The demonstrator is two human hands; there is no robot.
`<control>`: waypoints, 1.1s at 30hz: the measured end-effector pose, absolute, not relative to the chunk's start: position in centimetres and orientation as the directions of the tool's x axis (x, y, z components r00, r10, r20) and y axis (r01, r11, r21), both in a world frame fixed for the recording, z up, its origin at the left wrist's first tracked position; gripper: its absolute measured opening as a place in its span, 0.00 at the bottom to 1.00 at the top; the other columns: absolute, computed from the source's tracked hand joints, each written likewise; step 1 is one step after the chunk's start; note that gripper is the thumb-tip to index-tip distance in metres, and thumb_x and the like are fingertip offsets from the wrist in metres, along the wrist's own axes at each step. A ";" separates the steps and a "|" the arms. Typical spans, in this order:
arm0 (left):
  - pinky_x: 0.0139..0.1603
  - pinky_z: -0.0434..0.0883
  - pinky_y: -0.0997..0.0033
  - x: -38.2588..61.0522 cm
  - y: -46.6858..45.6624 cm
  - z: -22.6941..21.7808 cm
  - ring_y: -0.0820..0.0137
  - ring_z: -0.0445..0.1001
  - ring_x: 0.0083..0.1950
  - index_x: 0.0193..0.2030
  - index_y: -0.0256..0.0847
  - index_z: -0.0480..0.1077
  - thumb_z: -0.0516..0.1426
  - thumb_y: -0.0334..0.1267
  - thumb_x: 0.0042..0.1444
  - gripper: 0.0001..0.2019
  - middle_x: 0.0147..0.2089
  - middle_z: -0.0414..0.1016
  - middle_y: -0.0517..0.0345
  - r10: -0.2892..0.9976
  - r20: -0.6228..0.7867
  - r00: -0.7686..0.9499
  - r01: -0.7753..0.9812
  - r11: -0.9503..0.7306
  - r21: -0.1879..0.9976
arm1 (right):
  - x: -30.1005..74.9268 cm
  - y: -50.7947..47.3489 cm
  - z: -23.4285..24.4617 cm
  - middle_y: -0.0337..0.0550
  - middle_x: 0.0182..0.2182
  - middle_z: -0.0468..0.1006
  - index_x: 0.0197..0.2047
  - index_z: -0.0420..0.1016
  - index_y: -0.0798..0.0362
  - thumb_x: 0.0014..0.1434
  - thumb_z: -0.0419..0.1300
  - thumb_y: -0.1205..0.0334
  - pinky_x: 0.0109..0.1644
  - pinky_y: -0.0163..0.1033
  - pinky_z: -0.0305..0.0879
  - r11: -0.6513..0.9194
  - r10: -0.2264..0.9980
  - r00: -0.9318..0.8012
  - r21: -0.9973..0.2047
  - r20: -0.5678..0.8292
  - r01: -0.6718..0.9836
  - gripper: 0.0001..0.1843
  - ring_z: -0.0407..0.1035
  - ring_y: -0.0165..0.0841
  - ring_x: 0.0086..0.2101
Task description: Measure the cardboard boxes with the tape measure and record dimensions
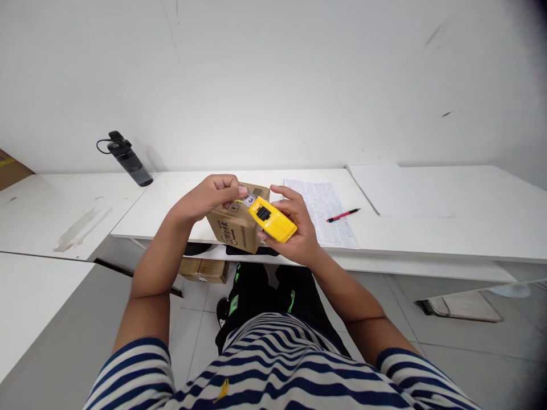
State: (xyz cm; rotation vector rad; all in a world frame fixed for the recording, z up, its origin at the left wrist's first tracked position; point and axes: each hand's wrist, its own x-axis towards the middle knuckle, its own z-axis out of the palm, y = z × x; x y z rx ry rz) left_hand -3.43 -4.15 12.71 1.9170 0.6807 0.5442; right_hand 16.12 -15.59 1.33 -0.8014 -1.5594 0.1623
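My right hand [299,225] is wrapped round a yellow tape measure [276,221] with a black slider on its face. A short length of its blade, showing a large digit, sticks out at the upper left. The fingers of my left hand [213,198] pinch the end of that blade. Behind and below both hands a brown cardboard box [234,230] with dark print stands at the front edge of the white desk [397,236]. My hands and the tape measure hide part of the box.
A black water bottle [130,159] stands at the left by the wall. To the right lie a handwritten sheet [318,199], a red and black pen [343,215] and white papers [388,191]. Below the desk is another cardboard box [203,270]. A dustpan-like object [465,306] lies on the floor.
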 end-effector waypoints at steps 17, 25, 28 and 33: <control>0.26 0.63 0.74 -6.9 1.4 10.2 0.77 0.56 0.24 0.22 0.41 0.65 0.70 0.46 0.51 0.20 0.21 0.53 0.66 0.824 0.066 0.563 0.078 -0.132 0.988 | 17.0 -15.6 0.3 0.43 0.62 0.73 0.64 0.68 0.33 0.56 0.74 0.53 0.63 0.59 0.76 0.691 0.594 0.266 -0.651 0.759 0.315 0.35 0.69 0.46 0.63; 0.22 0.58 0.80 -8.1 4.3 7.5 0.82 0.50 0.22 0.24 0.40 0.62 0.69 0.42 0.55 0.20 0.22 0.51 0.70 0.855 -0.057 0.516 0.033 0.047 0.998 | 18.3 -14.2 -1.5 0.45 0.58 0.73 0.63 0.67 0.37 0.55 0.74 0.50 0.57 0.53 0.80 0.608 0.651 0.426 -0.768 0.628 0.202 0.35 0.74 0.42 0.57; 0.21 0.58 0.82 -8.2 5.2 6.3 0.82 0.51 0.21 0.25 0.40 0.62 0.69 0.42 0.55 0.20 0.22 0.53 0.70 0.860 -0.102 0.501 0.030 0.101 0.994 | 18.6 -13.8 -2.2 0.44 0.56 0.74 0.61 0.68 0.39 0.55 0.75 0.49 0.55 0.51 0.80 0.574 0.664 0.471 -0.799 0.581 0.177 0.34 0.76 0.40 0.53; 0.19 0.55 0.83 -8.1 6.1 4.5 0.83 0.53 0.19 0.23 0.40 0.61 0.71 0.43 0.52 0.23 0.20 0.55 0.69 0.854 -0.165 0.493 0.012 0.183 0.983 | 18.5 -13.8 -2.4 0.44 0.53 0.77 0.57 0.70 0.43 0.52 0.76 0.47 0.48 0.45 0.81 0.533 0.669 0.526 -0.832 0.525 0.152 0.33 0.77 0.38 0.48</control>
